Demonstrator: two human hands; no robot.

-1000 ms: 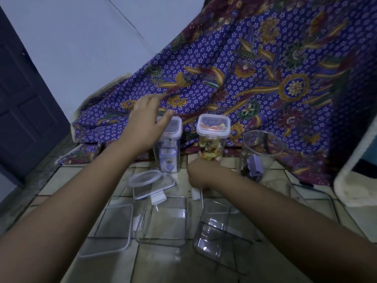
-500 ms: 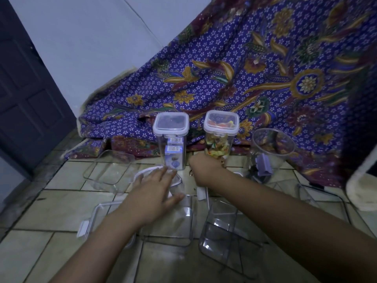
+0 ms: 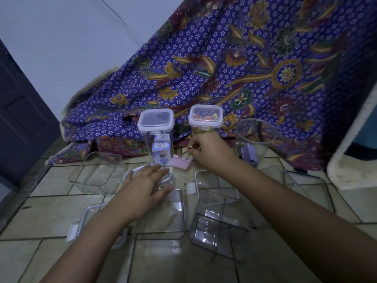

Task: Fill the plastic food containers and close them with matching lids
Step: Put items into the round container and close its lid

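Observation:
Two tall clear containers stand shut near the cloth: the left container point(image 3: 156, 137) holds small packets under its white-rimmed lid point(image 3: 155, 121), and the right container point(image 3: 205, 119) holds colourful pieces. My left hand point(image 3: 146, 186) lies flat, fingers spread, on a round lid point(image 3: 129, 174) on the floor. My right hand point(image 3: 210, 150) is in front of the right container, fingers pinched at the edge of a small pink packet point(image 3: 180, 162) lying on the tiles. A round clear tumbler point(image 3: 255, 135) with a purple item inside stands to the right.
Empty clear containers lie on the tiled floor: one at the left point(image 3: 95, 170), one under my left wrist point(image 3: 175, 215), one on its side point(image 3: 218, 223), one at the right point(image 3: 306, 186). A loose rectangular lid point(image 3: 85, 219) lies near left. Patterned cloth point(image 3: 244, 68) hangs behind.
My left hand came down from the left container's lid onto the round lid on the floor. The pink packet has appeared at my right hand's fingertips.

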